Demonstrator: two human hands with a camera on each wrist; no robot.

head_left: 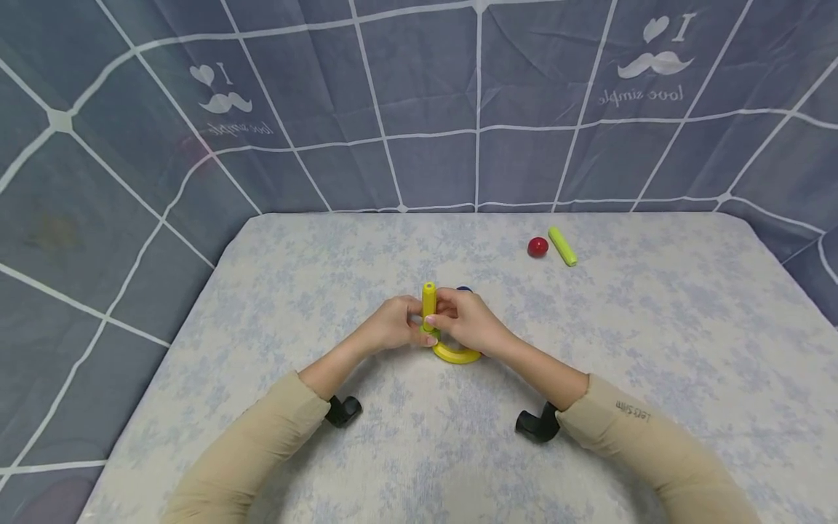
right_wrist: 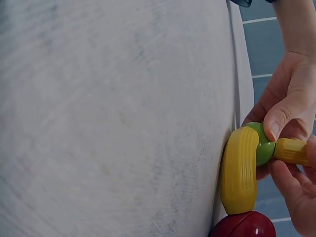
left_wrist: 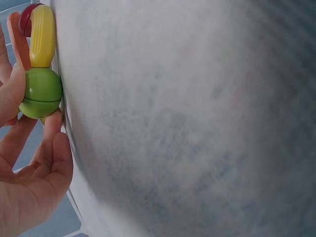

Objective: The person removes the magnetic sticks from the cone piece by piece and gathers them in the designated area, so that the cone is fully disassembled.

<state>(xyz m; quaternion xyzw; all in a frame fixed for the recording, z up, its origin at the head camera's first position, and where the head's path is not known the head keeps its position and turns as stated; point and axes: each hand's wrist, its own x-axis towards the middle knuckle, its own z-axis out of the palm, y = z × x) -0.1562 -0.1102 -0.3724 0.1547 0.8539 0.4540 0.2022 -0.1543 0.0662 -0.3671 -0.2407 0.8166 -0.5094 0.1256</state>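
Observation:
My left hand (head_left: 391,325) grips a green ball (left_wrist: 42,89) between thumb and fingers, low over the table. Upright above that ball stands a yellow stick (head_left: 428,300), pinched by my right hand (head_left: 476,322); in the right wrist view the stick's end (right_wrist: 289,150) meets the ball. A curved yellow piece (head_left: 456,356) runs from the green ball along the tabletop to a red ball (right_wrist: 245,226). Beyond it, in the left wrist view, shows an orange piece (left_wrist: 19,39). The right hand mostly hides a blue ball (head_left: 464,289) in the head view.
Farther back on the right lie a loose red ball (head_left: 537,247) and a lime-green stick (head_left: 562,247). A pale flowered cloth covers the table (head_left: 314,276). Blue-grey checked curtains (head_left: 425,94) hang behind it and along the left side.

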